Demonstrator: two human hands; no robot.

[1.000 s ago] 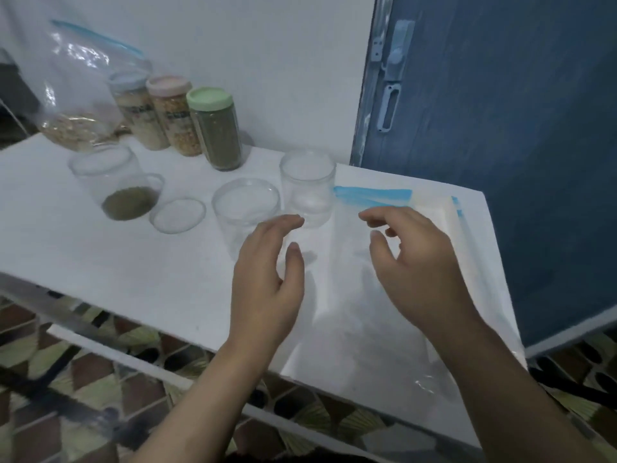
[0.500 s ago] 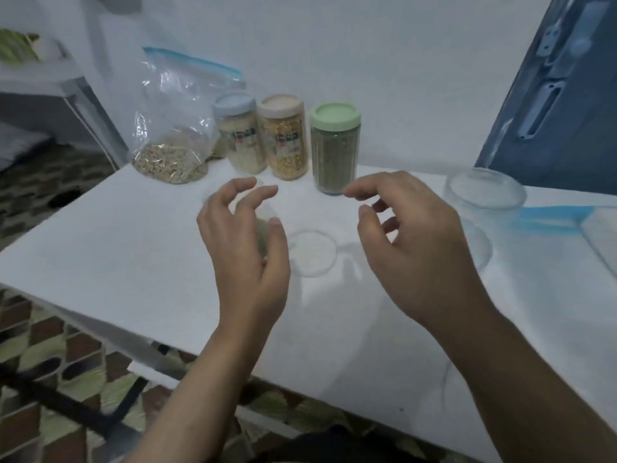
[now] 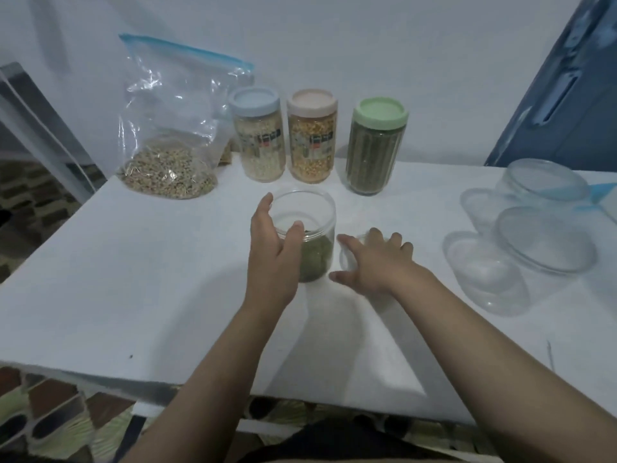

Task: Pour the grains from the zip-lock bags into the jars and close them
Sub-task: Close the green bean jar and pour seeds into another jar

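A clear open jar (image 3: 309, 212) with green grains in its bottom stands mid-table. My left hand (image 3: 272, 259) wraps around its left side, thumb across the front. Just right of the jar, my right hand (image 3: 370, 262) lies flat with fingers spread over a clear round lid (image 3: 345, 259) resting on the table. At the back left, a zip-lock bag (image 3: 167, 175) with a blue seal holds brownish grains. Three closed, filled jars stand by the wall: a blue-lidded jar (image 3: 258, 142), a pink-lidded jar (image 3: 312, 142) and a green-lidded jar (image 3: 377, 152).
The white table (image 3: 133, 279) ends at a near edge above patterned floor tiles. At the right stand clear empty containers (image 3: 541, 182) and loose clear lids (image 3: 544, 242). A blue bag strip (image 3: 604, 188) shows at the right edge, below a blue door (image 3: 567, 105).
The view swung left from the flat empty bag to the jars. My left hand closed around the open jar and my right hand came down onto the clear lid.
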